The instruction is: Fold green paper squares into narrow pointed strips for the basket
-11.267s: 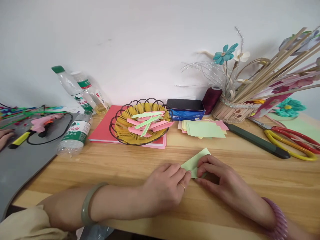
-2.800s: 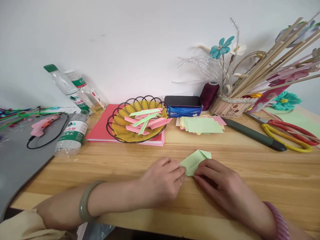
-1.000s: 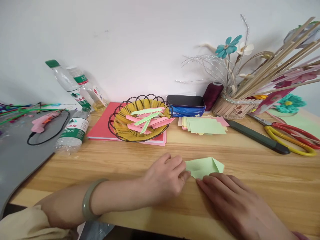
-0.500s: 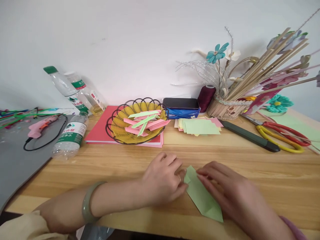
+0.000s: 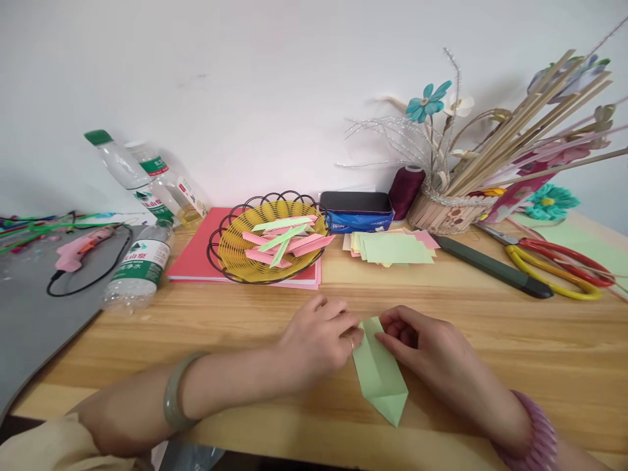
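Observation:
Between my hands, a green paper piece (image 5: 380, 369) lies at a slant near the table's front, creased, with a folded pointed end toward me. My left hand (image 5: 321, 333) has its fingers closed at the paper's upper left edge. On the opposite edge, near the top, my right hand (image 5: 422, 343) pinches the paper between thumb and curled fingers. Beyond them, a yellow woven basket (image 5: 230, 252) holds several folded pink and green paper strips (image 5: 289, 241). A stack of coloured paper slips (image 5: 397, 248), green on top, lies to its right.
A red paper stack (image 5: 191, 255) sits under the basket. At left are plastic bottles (image 5: 140, 268) and a pink glue gun (image 5: 78, 248) on a grey mat. A dark green utility knife (image 5: 493, 267), scissors (image 5: 559, 265), a thread spool (image 5: 406, 193) and a flower-and-stick holder (image 5: 444, 212) stand or lie right.
The green paper has turned more upright and shifted slightly left, and its pointed near end now shows. My right hand has moved a little left and up, its fingers more curled.

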Demonstrator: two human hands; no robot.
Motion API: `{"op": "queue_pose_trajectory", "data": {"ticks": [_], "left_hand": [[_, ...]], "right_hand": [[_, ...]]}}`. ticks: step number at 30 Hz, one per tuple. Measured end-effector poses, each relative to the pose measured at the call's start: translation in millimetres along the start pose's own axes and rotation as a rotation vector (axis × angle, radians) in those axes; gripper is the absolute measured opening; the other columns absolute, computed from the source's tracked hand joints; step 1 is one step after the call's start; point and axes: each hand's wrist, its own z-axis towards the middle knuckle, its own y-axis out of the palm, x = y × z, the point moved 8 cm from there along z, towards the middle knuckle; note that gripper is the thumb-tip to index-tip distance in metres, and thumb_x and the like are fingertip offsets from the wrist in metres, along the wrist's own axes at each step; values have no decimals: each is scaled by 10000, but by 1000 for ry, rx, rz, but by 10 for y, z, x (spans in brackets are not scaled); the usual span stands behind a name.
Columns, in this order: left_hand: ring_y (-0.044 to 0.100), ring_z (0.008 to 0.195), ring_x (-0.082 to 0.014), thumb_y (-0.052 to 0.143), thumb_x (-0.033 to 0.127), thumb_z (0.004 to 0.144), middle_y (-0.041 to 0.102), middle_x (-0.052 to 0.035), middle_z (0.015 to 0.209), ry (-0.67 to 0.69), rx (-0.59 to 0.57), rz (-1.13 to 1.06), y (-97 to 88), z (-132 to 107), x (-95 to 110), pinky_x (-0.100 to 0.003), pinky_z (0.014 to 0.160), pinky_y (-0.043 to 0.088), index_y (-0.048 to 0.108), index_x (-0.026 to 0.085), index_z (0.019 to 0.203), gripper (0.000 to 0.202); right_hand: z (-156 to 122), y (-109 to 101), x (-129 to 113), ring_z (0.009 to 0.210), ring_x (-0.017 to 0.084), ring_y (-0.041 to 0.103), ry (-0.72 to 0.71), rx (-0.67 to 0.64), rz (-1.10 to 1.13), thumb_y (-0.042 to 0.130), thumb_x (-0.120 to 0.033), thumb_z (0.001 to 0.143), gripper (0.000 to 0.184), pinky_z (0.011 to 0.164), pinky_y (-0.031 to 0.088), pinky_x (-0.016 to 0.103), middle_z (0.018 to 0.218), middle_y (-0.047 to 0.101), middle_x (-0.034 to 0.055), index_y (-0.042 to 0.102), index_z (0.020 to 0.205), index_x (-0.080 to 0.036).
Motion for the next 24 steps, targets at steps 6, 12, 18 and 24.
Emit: {"op": "queue_pose_trajectory", "data": {"ticks": [6,12,18,24], "left_hand": [[484,783,-167,499,219,884,612,-20,808,22,8,-6,-11,-11,-14,-297,646,347,631,152,810,166],[491,799,-178,483,233,893,593,-35,791,46,-40,18,2,-1,-22,-309,658,362,629,149,824,182],[486,810,-187,475,263,897,582,-50,796,54,-77,28,21,3,-23,-310,652,363,626,143,864,196],[492,822,-190,481,270,896,588,-55,798,58,-81,31,31,4,-15,-315,654,362,631,141,859,201]], "right_hand": [[63,-4,-16,516,135,558,12,29,-90,476,-327,821,170,452,369,232,581,599,-27,547,708,-223],[32,-36,-74,506,150,534,-40,135,-260,471,-281,811,154,464,319,254,598,594,-7,544,694,-212],[-84,-31,-258,627,174,513,-239,242,-416,420,-240,844,212,530,290,284,655,561,30,543,676,-198],[-176,-12,-370,647,160,501,-442,270,-433,392,-187,878,215,572,334,281,696,558,17,557,742,-189]]}}
